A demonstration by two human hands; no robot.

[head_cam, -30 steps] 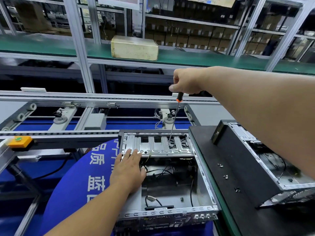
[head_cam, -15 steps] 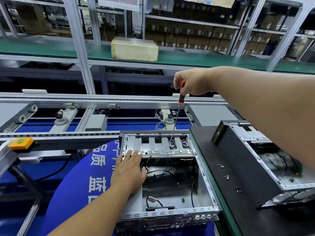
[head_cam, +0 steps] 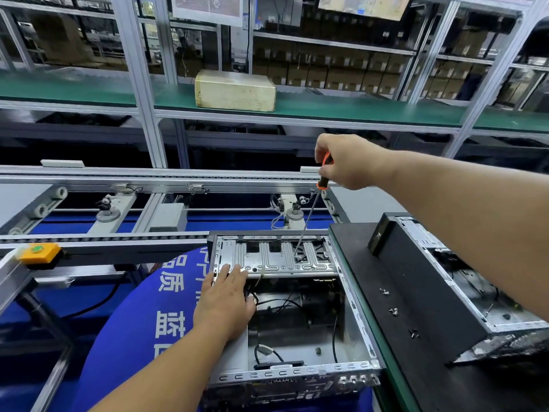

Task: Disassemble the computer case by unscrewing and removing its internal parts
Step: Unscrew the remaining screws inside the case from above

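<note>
The open computer case (head_cam: 297, 316) lies in front of me against the left edge of the dark surface (head_cam: 386, 337), silver metal with loose black cables inside. A second case (head_cam: 439, 281) stands on that surface to the right, small screws (head_cam: 393, 311) scattered beside it. My left hand (head_cam: 225, 304) rests flat, fingers straight, on the case's near-left corner, while my right hand (head_cam: 347, 162) fingers grip the orange-handled screwdriver (head_cam: 312, 212), its tip on the ribbed drive bracket (head_cam: 276, 257).

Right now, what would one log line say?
right hand grips screwdriver | tip on drive bracket | left hand steadies case
</note>
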